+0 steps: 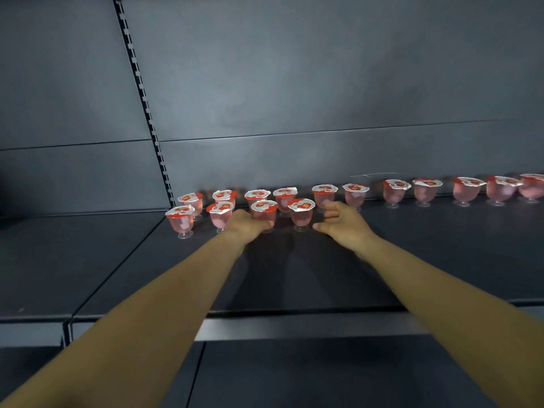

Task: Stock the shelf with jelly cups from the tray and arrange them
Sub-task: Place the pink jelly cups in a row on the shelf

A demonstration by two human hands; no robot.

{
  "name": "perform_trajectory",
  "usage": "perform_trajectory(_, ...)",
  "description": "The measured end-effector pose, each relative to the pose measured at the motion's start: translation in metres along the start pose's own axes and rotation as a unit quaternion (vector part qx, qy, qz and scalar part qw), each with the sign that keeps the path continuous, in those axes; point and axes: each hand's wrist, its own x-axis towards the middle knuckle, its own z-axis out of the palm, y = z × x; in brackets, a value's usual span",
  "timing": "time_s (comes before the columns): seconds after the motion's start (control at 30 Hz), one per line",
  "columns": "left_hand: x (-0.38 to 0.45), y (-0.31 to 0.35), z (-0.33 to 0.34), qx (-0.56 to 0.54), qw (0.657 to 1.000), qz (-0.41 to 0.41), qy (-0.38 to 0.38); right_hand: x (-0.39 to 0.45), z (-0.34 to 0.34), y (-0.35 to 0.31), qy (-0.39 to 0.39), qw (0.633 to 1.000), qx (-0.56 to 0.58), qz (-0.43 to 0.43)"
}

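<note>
The left hand (250, 223) holds a front-row jelly cup (264, 214); the right hand (338, 220) hovers, fingers loosely curled, holding nothing. Set it square, level with its shelf (441, 245) neighbours.

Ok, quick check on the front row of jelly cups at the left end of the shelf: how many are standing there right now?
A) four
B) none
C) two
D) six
A: four cups stand in the front row, the left hand gripping the third jelly cup and the right hand beside the fourth jelly cup.
</note>
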Motion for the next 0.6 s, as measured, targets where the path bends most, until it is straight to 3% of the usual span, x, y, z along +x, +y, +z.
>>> perform_trajectory(0.13,-0.044,0.026,-0.021,0.147,0.988,0.027,-0.047,-0.044,-0.058,-0.010,-0.060,0.976,-0.207,-0.026)
perform_trajectory(0.3,-0.128,0.053,-0.021,0.374,0.913,0.132,-0.099,-0.129,-0.119,-0.026,-0.077,0.922,-0.375,-0.049)
perform_trajectory(0.47,-0.226,0.055,0.004,0.406,0.888,0.187,-0.109,-0.226,-0.156,-0.012,-0.036,0.885,-0.462,-0.050)
perform_trajectory(0.6,-0.298,0.041,0.037,0.410,0.878,0.197,-0.148,-0.298,-0.165,0.019,-0.047,0.869,-0.492,-0.027)
